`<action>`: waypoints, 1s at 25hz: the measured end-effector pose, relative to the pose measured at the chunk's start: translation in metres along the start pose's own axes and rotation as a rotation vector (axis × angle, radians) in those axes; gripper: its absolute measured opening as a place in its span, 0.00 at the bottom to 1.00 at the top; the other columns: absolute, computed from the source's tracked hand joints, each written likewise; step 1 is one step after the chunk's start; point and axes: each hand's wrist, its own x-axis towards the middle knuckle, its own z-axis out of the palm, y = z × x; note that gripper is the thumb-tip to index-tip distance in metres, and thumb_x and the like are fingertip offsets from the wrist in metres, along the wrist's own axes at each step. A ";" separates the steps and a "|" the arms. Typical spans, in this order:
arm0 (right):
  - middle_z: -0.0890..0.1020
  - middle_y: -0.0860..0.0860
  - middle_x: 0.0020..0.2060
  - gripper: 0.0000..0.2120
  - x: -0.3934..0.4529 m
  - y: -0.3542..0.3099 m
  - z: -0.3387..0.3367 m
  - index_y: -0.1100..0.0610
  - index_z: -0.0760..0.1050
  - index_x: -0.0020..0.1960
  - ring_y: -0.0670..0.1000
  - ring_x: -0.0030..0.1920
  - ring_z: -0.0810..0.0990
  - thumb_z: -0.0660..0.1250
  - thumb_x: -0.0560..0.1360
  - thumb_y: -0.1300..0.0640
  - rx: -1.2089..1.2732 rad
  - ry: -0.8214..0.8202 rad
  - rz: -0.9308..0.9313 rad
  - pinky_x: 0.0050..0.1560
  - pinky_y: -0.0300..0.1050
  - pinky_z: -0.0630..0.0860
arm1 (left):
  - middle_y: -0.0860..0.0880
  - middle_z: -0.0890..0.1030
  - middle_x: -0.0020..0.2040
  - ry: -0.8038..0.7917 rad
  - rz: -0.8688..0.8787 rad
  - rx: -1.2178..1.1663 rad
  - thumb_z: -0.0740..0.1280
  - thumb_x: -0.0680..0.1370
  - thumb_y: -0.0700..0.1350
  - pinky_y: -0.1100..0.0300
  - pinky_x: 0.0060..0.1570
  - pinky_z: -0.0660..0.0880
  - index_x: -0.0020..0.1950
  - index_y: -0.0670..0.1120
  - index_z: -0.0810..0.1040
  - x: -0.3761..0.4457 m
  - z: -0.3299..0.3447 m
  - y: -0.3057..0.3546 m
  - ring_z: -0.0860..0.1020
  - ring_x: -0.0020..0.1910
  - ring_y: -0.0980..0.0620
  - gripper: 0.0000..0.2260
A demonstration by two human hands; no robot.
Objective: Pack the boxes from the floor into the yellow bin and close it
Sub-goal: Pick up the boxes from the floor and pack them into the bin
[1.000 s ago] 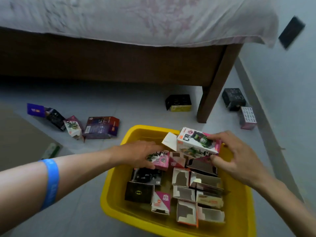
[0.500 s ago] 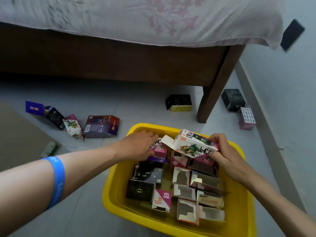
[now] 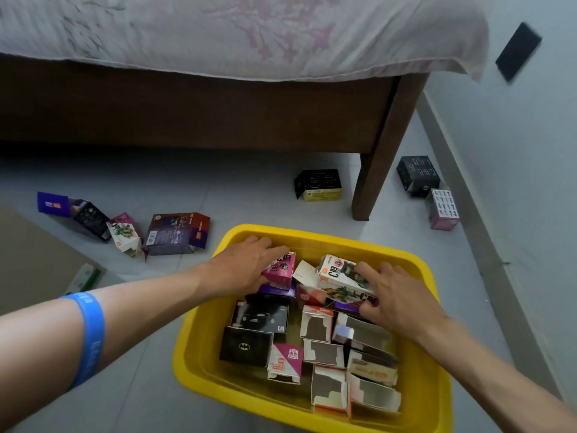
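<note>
Bin: the yellow plastic bin [image 3: 199, 364] sits open on the pale tiled floor [image 3: 237, 189], near the corner leg of the dark wooden bed [image 3: 374, 170].
Inside the bin: many small cardboard boxes, among them a black box with a bat emblem [image 3: 245, 346] at the near left and a row of white open-ended boxes [image 3: 327, 385] on the right.
Left hand: the left hand [image 3: 240, 270] lies over a small pink cardboard box [image 3: 281, 270] at the bin's far end, its grip curled round the box's side.
Right hand: the right hand [image 3: 396, 295] holds a white printed cardboard box [image 3: 340, 279] with an open flap, fingers over the top, thumb at the near edge, the box tilted on the others.
Wrist: a blue band [image 3: 90, 335] on the left forearm.
Still on the floor, left: a purple and black box [image 3: 178, 232], a small white and pink box [image 3: 123, 232], a blue-ended dark box [image 3: 71, 210].
Still on the floor, far: a black and yellow box [image 3: 318, 185] beside the bed leg; a black box [image 3: 416, 173] and a pink-sided white box [image 3: 443, 207] near the wall.
</note>
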 end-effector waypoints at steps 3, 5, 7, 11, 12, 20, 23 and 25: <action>0.79 0.57 0.52 0.24 -0.003 -0.007 0.002 0.49 0.69 0.67 0.58 0.50 0.75 0.66 0.72 0.50 -0.128 0.103 -0.035 0.42 0.50 0.74 | 0.48 0.69 0.70 0.059 0.024 0.059 0.68 0.77 0.53 0.51 0.64 0.73 0.77 0.51 0.62 0.001 -0.001 0.006 0.68 0.67 0.47 0.30; 0.77 0.60 0.60 0.23 -0.007 -0.005 0.001 0.53 0.75 0.65 0.61 0.54 0.76 0.72 0.71 0.52 -0.168 0.186 -0.023 0.48 0.56 0.78 | 0.48 0.68 0.71 0.086 0.024 0.095 0.67 0.77 0.54 0.51 0.62 0.75 0.76 0.49 0.63 0.002 0.000 0.012 0.67 0.67 0.48 0.29; 0.73 0.60 0.67 0.25 -0.008 -0.003 0.000 0.54 0.76 0.66 0.63 0.59 0.75 0.74 0.71 0.50 -0.172 0.191 -0.009 0.54 0.60 0.77 | 0.48 0.69 0.70 0.113 0.049 0.088 0.66 0.77 0.55 0.52 0.58 0.76 0.74 0.50 0.64 0.005 -0.001 0.017 0.69 0.66 0.48 0.28; 0.74 0.54 0.65 0.26 0.000 0.004 -0.010 0.52 0.73 0.65 0.57 0.57 0.76 0.63 0.74 0.38 0.019 0.251 -0.006 0.54 0.54 0.76 | 0.50 0.77 0.57 0.294 0.170 0.074 0.62 0.78 0.56 0.60 0.48 0.72 0.61 0.50 0.74 0.015 -0.017 0.032 0.73 0.52 0.52 0.15; 0.76 0.53 0.63 0.26 0.003 0.006 -0.015 0.52 0.74 0.63 0.55 0.56 0.76 0.59 0.75 0.36 0.073 0.291 -0.001 0.53 0.52 0.76 | 0.50 0.77 0.55 0.337 0.179 0.058 0.61 0.78 0.56 0.60 0.47 0.72 0.60 0.50 0.75 0.020 -0.022 0.035 0.73 0.50 0.53 0.15; 0.77 0.52 0.64 0.25 0.038 0.041 -0.017 0.49 0.72 0.66 0.56 0.60 0.76 0.46 0.81 0.37 0.282 0.116 0.276 0.58 0.55 0.71 | 0.50 0.78 0.60 0.022 -0.027 -0.125 0.47 0.82 0.63 0.49 0.59 0.69 0.67 0.54 0.70 0.059 -0.037 0.045 0.75 0.58 0.49 0.23; 0.81 0.53 0.59 0.31 0.048 0.062 -0.013 0.51 0.77 0.58 0.51 0.53 0.78 0.44 0.77 0.33 0.575 -0.032 0.298 0.53 0.48 0.73 | 0.53 0.78 0.47 -0.099 -0.029 -0.173 0.51 0.82 0.63 0.51 0.49 0.73 0.51 0.54 0.75 0.084 -0.060 0.039 0.76 0.47 0.52 0.18; 0.79 0.52 0.64 0.34 0.053 0.077 -0.013 0.51 0.77 0.64 0.50 0.57 0.77 0.46 0.77 0.31 0.671 -0.198 0.290 0.55 0.46 0.69 | 0.53 0.78 0.45 -0.314 -0.020 -0.194 0.58 0.82 0.58 0.52 0.48 0.74 0.47 0.53 0.78 0.111 -0.078 0.036 0.76 0.46 0.52 0.13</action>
